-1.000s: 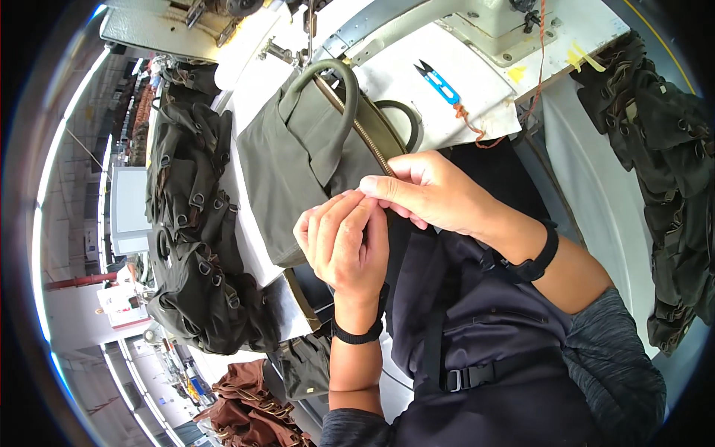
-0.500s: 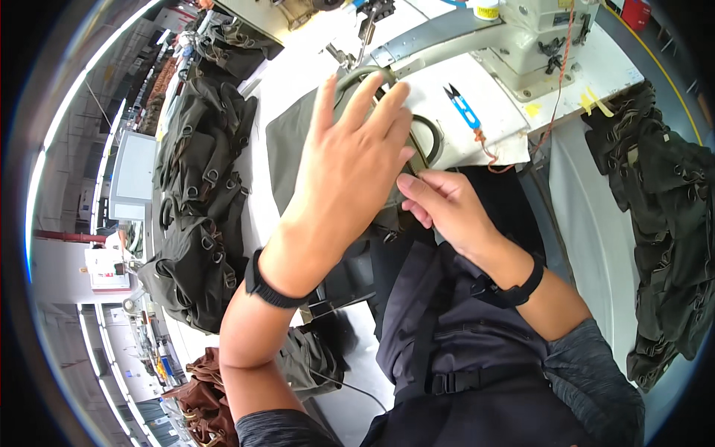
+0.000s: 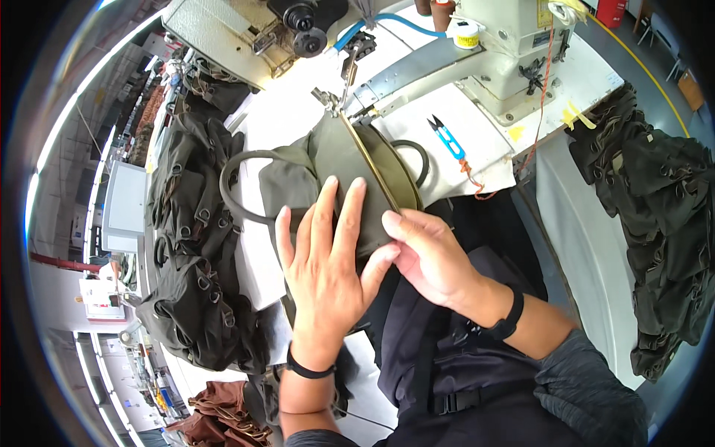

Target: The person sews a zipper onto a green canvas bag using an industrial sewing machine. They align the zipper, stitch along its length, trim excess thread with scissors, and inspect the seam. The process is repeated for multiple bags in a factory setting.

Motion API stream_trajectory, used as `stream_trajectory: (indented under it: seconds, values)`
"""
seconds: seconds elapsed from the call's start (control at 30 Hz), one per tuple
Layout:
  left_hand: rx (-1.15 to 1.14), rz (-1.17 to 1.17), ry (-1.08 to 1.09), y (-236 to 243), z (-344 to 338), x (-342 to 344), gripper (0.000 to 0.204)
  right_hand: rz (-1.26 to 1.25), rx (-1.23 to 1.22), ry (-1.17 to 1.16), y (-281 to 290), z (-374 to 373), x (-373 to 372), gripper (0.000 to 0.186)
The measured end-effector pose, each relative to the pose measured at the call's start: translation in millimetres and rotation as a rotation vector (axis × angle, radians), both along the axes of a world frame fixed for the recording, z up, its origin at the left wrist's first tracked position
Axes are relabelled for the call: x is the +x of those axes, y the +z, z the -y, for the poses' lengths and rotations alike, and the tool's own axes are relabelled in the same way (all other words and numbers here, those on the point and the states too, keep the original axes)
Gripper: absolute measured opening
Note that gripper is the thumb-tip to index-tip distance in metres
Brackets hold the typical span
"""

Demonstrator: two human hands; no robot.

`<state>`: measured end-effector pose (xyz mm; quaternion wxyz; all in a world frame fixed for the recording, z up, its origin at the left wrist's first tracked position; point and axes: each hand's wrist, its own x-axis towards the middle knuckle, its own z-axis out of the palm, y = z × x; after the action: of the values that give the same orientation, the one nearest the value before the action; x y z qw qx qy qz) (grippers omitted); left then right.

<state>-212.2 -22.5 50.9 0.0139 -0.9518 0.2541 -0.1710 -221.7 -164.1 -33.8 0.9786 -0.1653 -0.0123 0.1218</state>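
An olive-green bag (image 3: pixel 339 164) lies at the sewing machine, a brass-coloured zipper-like strip (image 3: pixel 372 165) running along its edge up to the metal foot (image 3: pixel 329 99). Flat on the bag's near panel rests my left hand (image 3: pixel 324 272), fingers spread, holding nothing. My right hand (image 3: pixel 436 257) pinches the bag's near edge at the lower end of the strip, thumb on top. One looped handle (image 3: pixel 231 171) sticks out to the left and another (image 3: pixel 424 160) to the right. The bag's underside and the right fingertips are hidden.
Blue thread snips (image 3: pixel 447 138) on an orange cord lie right of the bag. The machine's pale body (image 3: pixel 506 82) stands beyond, near a small white-and-yellow tub (image 3: pixel 466 33). Dark bags are heaped at left (image 3: pixel 182 179) and right (image 3: pixel 640 201); brown ones (image 3: pixel 223 410) lie lower left.
My left hand has come down and back from over the bag onto its panel. More of the bag, the strip and the left handle now shows. My right hand remains at the near edge.
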Motion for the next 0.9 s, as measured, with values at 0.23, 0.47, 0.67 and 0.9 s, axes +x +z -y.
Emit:
stream_trajectory:
  seconds: [0.23,0.47,0.67,0.9]
  values:
    - [-0.146,0.023,0.038,-22,-5,2,0.076,0.042,-0.251,-0.015,-13,2,-4,0.027]
    - [-0.14,-0.002,0.093,-26,-10,12,0.075,0.107,-0.485,-0.04,-1,9,3,0.027]
    - [-0.158,-0.018,0.101,-25,-15,32,0.077,0.142,-0.551,-0.063,1,7,23,0.025]
    - [-0.164,-0.011,0.1,-22,-13,53,0.075,0.127,-0.546,-0.071,5,6,50,0.026]
